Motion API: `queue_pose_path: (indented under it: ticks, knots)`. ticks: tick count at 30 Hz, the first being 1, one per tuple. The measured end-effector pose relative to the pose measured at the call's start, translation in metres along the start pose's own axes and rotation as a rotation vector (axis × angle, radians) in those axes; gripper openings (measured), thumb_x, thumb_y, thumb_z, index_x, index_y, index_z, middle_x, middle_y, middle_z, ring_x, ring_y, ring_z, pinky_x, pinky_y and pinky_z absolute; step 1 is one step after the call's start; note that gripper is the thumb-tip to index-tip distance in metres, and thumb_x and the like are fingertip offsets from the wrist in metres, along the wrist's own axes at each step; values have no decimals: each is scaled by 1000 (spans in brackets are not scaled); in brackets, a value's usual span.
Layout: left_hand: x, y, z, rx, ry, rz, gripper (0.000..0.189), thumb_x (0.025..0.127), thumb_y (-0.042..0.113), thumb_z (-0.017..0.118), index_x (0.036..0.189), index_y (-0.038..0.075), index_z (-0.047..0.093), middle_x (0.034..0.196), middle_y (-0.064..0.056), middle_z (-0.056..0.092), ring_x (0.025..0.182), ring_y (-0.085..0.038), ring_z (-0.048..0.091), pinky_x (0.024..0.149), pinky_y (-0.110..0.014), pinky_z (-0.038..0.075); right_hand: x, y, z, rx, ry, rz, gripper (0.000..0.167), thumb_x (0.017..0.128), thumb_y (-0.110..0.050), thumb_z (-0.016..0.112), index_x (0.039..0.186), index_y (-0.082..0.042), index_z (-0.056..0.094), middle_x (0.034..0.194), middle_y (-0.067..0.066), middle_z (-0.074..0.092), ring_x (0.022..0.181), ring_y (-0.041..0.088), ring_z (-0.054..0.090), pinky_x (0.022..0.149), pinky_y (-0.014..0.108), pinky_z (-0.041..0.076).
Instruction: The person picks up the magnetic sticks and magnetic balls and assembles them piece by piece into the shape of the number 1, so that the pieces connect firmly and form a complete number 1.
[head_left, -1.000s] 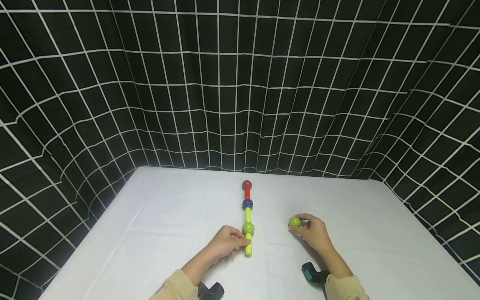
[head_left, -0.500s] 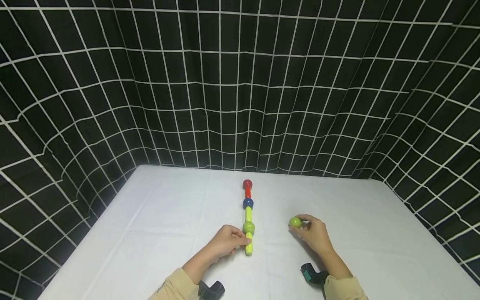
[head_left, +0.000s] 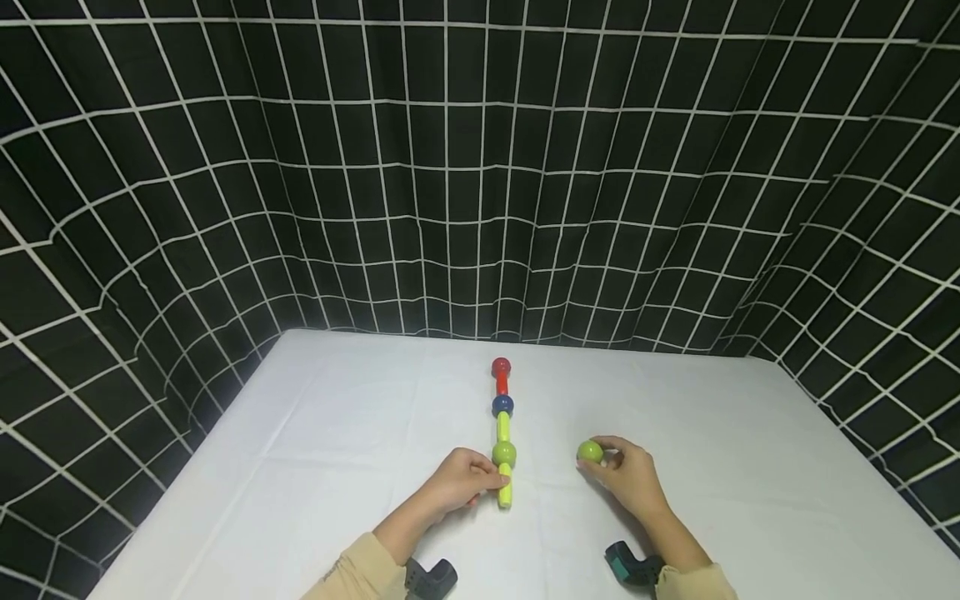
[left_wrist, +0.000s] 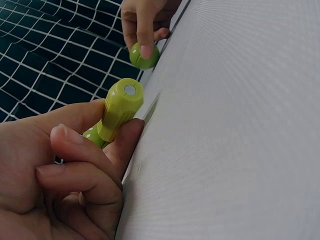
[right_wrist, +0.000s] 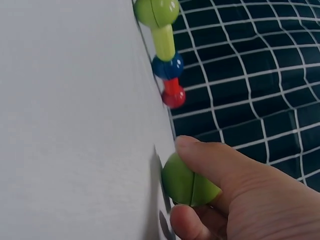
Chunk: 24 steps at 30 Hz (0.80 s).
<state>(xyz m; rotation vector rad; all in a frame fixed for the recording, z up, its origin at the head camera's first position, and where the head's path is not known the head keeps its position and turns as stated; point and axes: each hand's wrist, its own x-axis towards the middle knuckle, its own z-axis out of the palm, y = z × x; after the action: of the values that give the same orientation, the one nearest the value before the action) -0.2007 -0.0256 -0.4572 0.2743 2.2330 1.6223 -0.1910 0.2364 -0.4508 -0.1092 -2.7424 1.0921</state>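
A straight chain lies on the white table: a red ball [head_left: 501, 366], a red rod [head_left: 502, 385], a blue ball [head_left: 502, 406], a yellow-green rod [head_left: 503, 427], a green ball [head_left: 504, 454] and a nearer yellow-green rod [head_left: 505, 492]. My left hand [head_left: 463, 482] pinches that nearest rod between thumb and finger. In the left wrist view, the rod's free end shows a silvery disc [left_wrist: 130, 90]. To the right of the chain, my right hand [head_left: 628, 477] grips a loose green ball [head_left: 590, 452] by thumb and fingers, low over or on the cloth; I cannot tell which.
A white cloth covers the table [head_left: 360, 400]. Behind it and along both sides hangs a black curtain [head_left: 480, 200] with a white grid. Dark wrist devices [head_left: 633, 565] are strapped at both cuffs.
The head view has shifted slightly. My right hand with its green ball has come a little nearer to me and toward the chain. My left hand keeps its pinch on the rod.
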Motion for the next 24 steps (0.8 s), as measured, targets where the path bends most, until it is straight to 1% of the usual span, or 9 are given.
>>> queue_pose_path:
  ticks: [2, 10, 17, 21, 24]
  knots:
    - [0, 0, 1, 3, 2, 5, 25, 79, 27, 72, 87, 4, 67, 52, 6, 50, 39, -3, 35, 37, -15, 28, -2, -1, 0, 12, -6, 1, 46, 74, -20, 78, 111, 2, 62, 72, 6, 59, 55, 9, 46, 46, 19, 39]
    - [0, 1, 0, 14, 3, 8, 25, 79, 27, 72, 87, 4, 67, 52, 6, 50, 39, -3, 35, 37, -15, 28, -12, -8, 6, 44, -47, 11, 45, 73, -20, 78, 110, 0, 63, 60, 2, 53, 51, 8, 43, 43, 18, 37]
    - [-2, 3, 1, 3, 8, 5, 25, 79, 25, 72, 87, 2, 66, 53, 6, 50, 39, -2, 36, 37, -14, 28, -27, -20, 13, 77, -65, -19, 42, 69, -18, 81, 105, -1, 65, 59, 0, 50, 51, 6, 41, 43, 18, 36]
    - [-3, 4, 1, -5, 7, 0, 24, 79, 24, 72, 87, 2, 66, 53, 6, 50, 39, -2, 36, 37, -13, 28, -33, -26, 19, 94, -102, -42, 41, 66, -16, 82, 101, -3, 66, 58, -1, 50, 49, 5, 42, 43, 17, 37]
    - [-3, 4, 1, -3, 7, 9, 25, 79, 24, 72, 88, 2, 66, 53, 6, 50, 38, -2, 36, 37, -13, 28, -37, -30, 22, 100, -129, -89, 41, 66, -16, 83, 100, -3, 66, 59, -2, 50, 48, 4, 41, 42, 16, 36]
